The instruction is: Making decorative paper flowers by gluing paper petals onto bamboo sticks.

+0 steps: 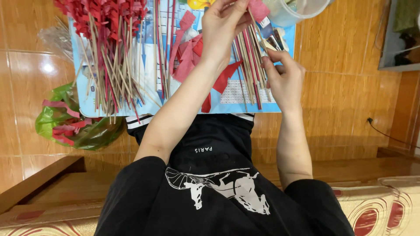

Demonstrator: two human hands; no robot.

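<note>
Two hands pinching one stick point(255, 22), left hand point(225, 24), right hand point(284, 76), board's near edge point(175, 112)

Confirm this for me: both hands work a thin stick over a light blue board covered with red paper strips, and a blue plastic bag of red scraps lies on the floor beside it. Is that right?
Not quite: the head view shows the plastic bag is green, not blue. The rest holds: left hand and right hand hold a thin stick over the light blue board with red paper strips.
</note>
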